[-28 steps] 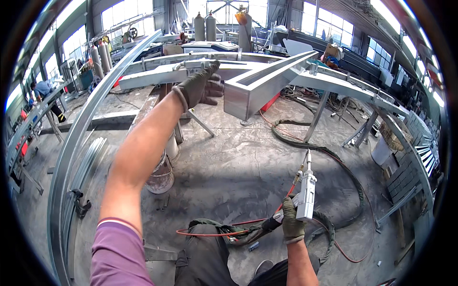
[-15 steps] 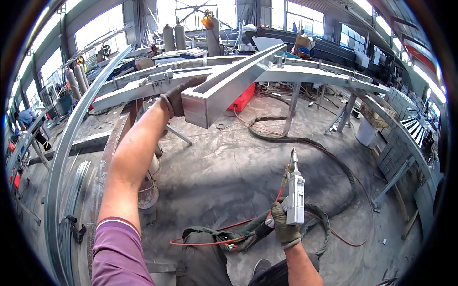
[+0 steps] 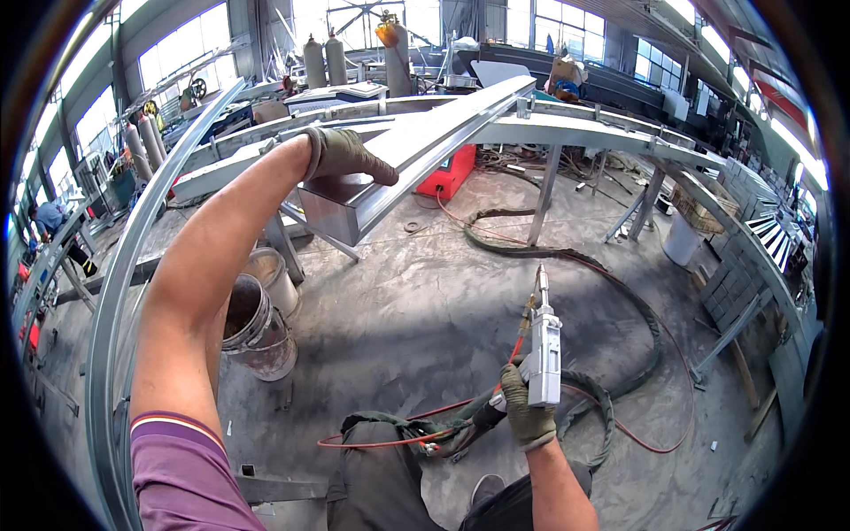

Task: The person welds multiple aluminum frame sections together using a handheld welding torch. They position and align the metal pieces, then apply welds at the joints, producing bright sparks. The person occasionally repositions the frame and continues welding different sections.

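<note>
A long silvery metal box channel (image 3: 452, 124) slopes away from me, its far end resting on the metal frame. Over its near end my gloved left hand (image 3: 350, 157) is closed, fingers bent across the top face and its edge; the thumb is hidden. Lower down, my gloved right hand (image 3: 529, 411) is wrapped round the grip of a silver handheld welding gun (image 3: 546, 354). The gun's narrow nozzle points up and away from me, apart from the channel. A red hose (image 3: 518, 341) and a dark sleeved cable (image 3: 478, 429) run from the gun across my lap.
A curved metal frame (image 3: 602, 134) on legs spans the scene ahead. Beside my left arm stand two dirty buckets (image 3: 266, 350) and a long curved metal profile (image 3: 133, 265). The sleeved cable loops over the floor near a red machine (image 3: 450, 175). Another person (image 3: 51, 217) is at far left.
The channel has been turned over, its open side no longer facing up, and its near end has shifted left. My left hand moved from its side onto its top. The gun hardly moved.
</note>
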Action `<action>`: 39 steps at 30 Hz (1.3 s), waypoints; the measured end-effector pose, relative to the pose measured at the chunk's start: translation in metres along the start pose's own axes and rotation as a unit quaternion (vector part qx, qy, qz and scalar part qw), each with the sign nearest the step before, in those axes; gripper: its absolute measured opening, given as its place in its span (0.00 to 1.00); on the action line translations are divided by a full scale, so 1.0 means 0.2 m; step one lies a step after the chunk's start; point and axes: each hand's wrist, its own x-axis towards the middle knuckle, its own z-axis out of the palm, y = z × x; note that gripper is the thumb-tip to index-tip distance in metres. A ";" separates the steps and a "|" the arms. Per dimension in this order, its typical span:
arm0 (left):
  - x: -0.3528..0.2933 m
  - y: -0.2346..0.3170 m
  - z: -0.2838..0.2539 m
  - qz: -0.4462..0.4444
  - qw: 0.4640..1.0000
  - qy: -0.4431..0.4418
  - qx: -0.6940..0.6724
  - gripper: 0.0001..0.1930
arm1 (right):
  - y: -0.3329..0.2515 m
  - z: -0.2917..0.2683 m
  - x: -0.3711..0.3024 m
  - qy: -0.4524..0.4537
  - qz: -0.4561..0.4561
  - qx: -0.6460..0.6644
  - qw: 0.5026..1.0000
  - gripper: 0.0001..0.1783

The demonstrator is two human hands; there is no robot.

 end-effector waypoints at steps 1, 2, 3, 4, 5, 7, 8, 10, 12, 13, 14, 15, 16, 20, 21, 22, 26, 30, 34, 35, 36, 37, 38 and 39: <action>-0.01 -0.03 0.03 0.031 1.000 0.004 -0.001 0.43 | 0.02 0.00 -0.01 -0.001 0.003 -0.006 1.000 0.13; -0.04 -0.08 0.04 0.057 0.998 0.015 -0.003 0.46 | 0.04 0.02 0.00 -0.008 0.001 -0.010 1.000 0.13; -0.07 -0.13 0.05 0.082 0.996 0.025 -0.006 0.49 | 0.05 0.02 0.01 -0.015 0.000 -0.013 1.000 0.13; -0.05 -0.14 0.03 0.035 0.999 -0.027 -0.027 0.47 | 0.08 0.00 0.01 -0.032 0.041 0.008 0.999 0.15; -0.15 -0.12 0.04 0.029 0.995 -0.035 -0.083 0.48 | -0.02 0.03 -0.01 -0.054 0.118 0.130 0.983 0.14; -0.08 -0.10 0.01 0.048 0.989 -0.062 -0.128 0.51 | 0.11 -0.06 0.02 -0.031 0.065 0.039 0.997 0.11; -0.12 -0.10 0.00 0.046 0.985 -0.053 -0.160 0.53 | 0.11 -0.04 0.03 -0.045 0.067 0.051 0.995 0.11; -0.02 -0.19 0.02 0.051 0.982 -0.028 -0.179 0.52 | 0.09 0.01 0.02 -0.046 0.052 0.076 0.995 0.11; -0.01 -0.12 0.07 0.045 0.988 -0.002 -0.145 0.50 | 0.13 0.00 0.02 -0.040 0.050 0.063 0.996 0.11; -0.06 -0.05 0.09 0.031 0.992 0.007 -0.124 0.50 | 0.14 -0.03 0.03 -0.031 0.048 0.053 0.997 0.11; -0.09 -0.05 0.10 0.034 0.975 -0.018 -0.221 0.54 | 0.10 -0.01 0.02 -0.034 0.072 0.071 0.994 0.11; -0.10 -0.05 0.11 0.029 0.974 -0.012 -0.222 0.53 | 0.09 -0.01 0.02 -0.039 0.075 0.073 0.994 0.11; -0.11 -0.03 0.12 0.026 0.974 -0.006 -0.224 0.53 | 0.09 -0.01 0.02 -0.043 0.078 0.075 0.993 0.11; -0.02 0.03 0.07 0.038 0.994 -0.010 -0.102 0.52 | 0.08 0.02 0.02 -0.057 0.041 0.060 0.996 0.12; -0.07 0.14 0.06 0.061 0.997 -0.021 -0.048 0.52 | 0.09 -0.02 0.02 -0.051 0.021 0.042 0.998 0.12; -0.13 0.23 0.05 0.051 0.996 -0.023 -0.070 0.50 | 0.15 -0.05 0.02 -0.037 0.007 0.050 0.998 0.13; -0.10 0.41 0.11 0.029 0.953 0.060 0.294 0.40 | 0.08 0.01 0.01 -0.053 0.023 0.077 0.995 0.14; -0.09 0.40 0.22 0.073 0.910 0.066 0.403 0.31 | 0.05 0.01 0.03 -0.023 -0.009 -0.007 1.000 0.13; -0.12 0.31 0.15 0.081 0.934 0.078 0.340 0.38 | 0.08 0.03 0.05 -0.030 -0.036 -0.024 0.999 0.13; -0.13 0.32 0.15 0.078 0.936 0.073 0.334 0.37 | 0.10 0.02 0.05 -0.029 -0.022 -0.007 0.999 0.13; -0.14 0.34 0.13 0.088 0.936 0.059 0.337 0.36 | 0.10 0.03 0.05 -0.030 -0.009 0.014 0.999 0.13; -0.14 0.36 0.10 0.097 0.935 0.044 0.339 0.36 | 0.11 0.03 0.05 -0.033 0.005 0.035 0.999 0.13; -0.15 0.39 0.10 0.120 0.932 0.055 0.338 0.35 | 0.10 0.02 0.05 -0.036 0.027 0.060 0.997 0.13; -0.16 0.39 0.09 0.141 0.928 0.063 0.339 0.35 | 0.10 0.02 0.05 -0.037 0.028 0.054 0.997 0.14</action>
